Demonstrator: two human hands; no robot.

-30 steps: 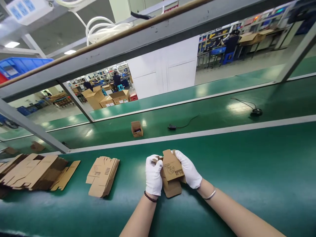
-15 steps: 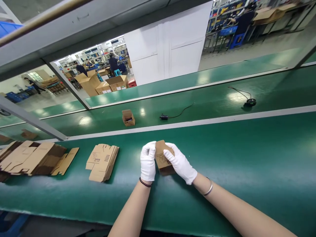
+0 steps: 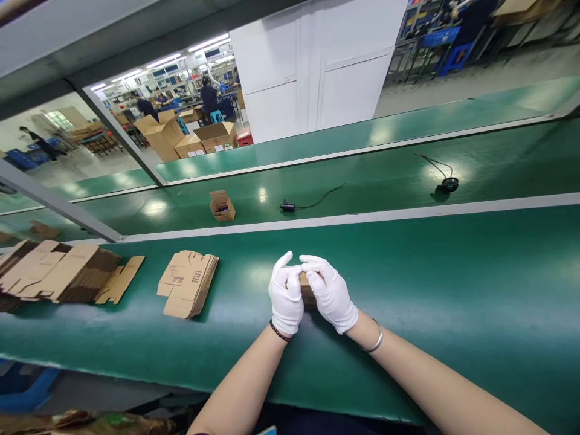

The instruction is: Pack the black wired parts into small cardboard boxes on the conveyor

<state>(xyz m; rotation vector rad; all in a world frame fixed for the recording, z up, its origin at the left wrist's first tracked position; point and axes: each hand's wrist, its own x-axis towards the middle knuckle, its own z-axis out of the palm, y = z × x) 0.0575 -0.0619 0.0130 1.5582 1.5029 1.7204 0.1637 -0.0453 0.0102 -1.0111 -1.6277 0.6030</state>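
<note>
Between my two white-gloved hands is a small brown cardboard box (image 3: 308, 294), mostly covered by the gloves. My left hand (image 3: 286, 296) grips its left side, with the index finger raised toward the far edge. On the other side my right hand (image 3: 330, 293) curls around the box, its fingers bent over the top. To the left lies a stack of flat printed cardboard box blanks (image 3: 188, 284). Farther left is a larger pile of folded cardboard (image 3: 67, 272).
Beyond the pale rail, a green belt (image 3: 385, 187) carries a small open box (image 3: 222, 206), a dark cylindrical part with a wire (image 3: 287, 206) and a round black part with a cable (image 3: 448, 184). A slanted metal post (image 3: 58, 205) stands at left. People work in the background.
The box has been turned, so its printed face no longer shows and only a narrow part is visible. My hands have come closer together around it. The whole view has shifted slightly.
</note>
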